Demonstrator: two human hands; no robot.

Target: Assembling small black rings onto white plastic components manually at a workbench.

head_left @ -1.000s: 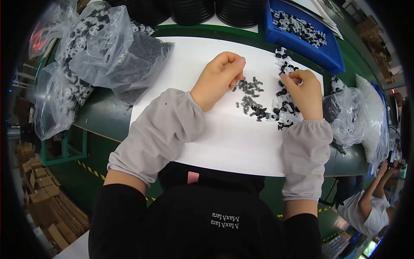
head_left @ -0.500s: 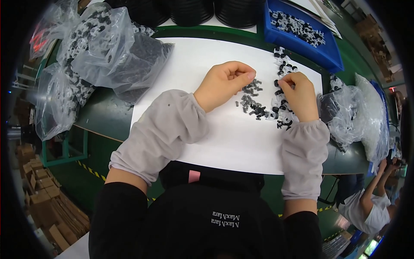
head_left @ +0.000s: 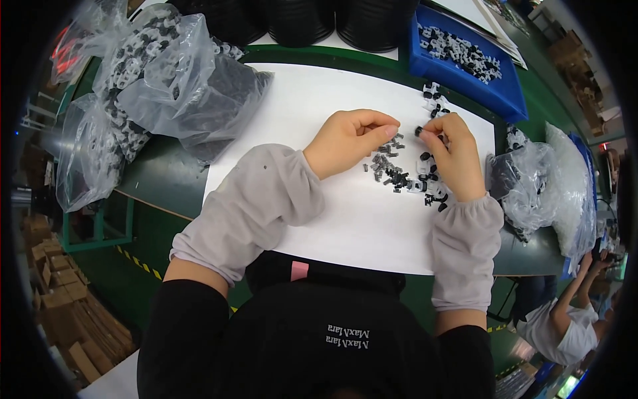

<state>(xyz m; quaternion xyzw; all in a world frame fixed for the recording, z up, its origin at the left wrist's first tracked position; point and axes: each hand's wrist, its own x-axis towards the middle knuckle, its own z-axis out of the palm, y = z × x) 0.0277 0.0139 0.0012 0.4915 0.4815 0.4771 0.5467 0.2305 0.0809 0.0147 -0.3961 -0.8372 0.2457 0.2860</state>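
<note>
My left hand (head_left: 349,143) is closed in a pinch over the white sheet (head_left: 312,226), thumb and forefinger together; whatever is between them is too small to make out. Beside its fingertips lies a loose pile of small grey parts (head_left: 382,165), with some small black parts (head_left: 399,179) at its near end. To the right, my right hand (head_left: 458,156) pinches a small part with a round black end (head_left: 419,132), its rest hidden by the fingers. Under and beside that hand runs a row of white-and-black plastic parts (head_left: 435,93). The two hands' fingertips are a short gap apart.
A blue bin (head_left: 515,93) of white-and-black parts stands at the back right. Clear plastic bags (head_left: 166,86) of parts crowd the left, and more bags (head_left: 531,173) lie at the right. Black cylindrical containers (head_left: 375,23) stand behind. Another person (head_left: 565,326) sits at far right.
My right hand has shifted slightly left and down with the black-ended part, nearer to the left fingertips. The left hand keeps its pinch. The whole view has tilted a little.
</note>
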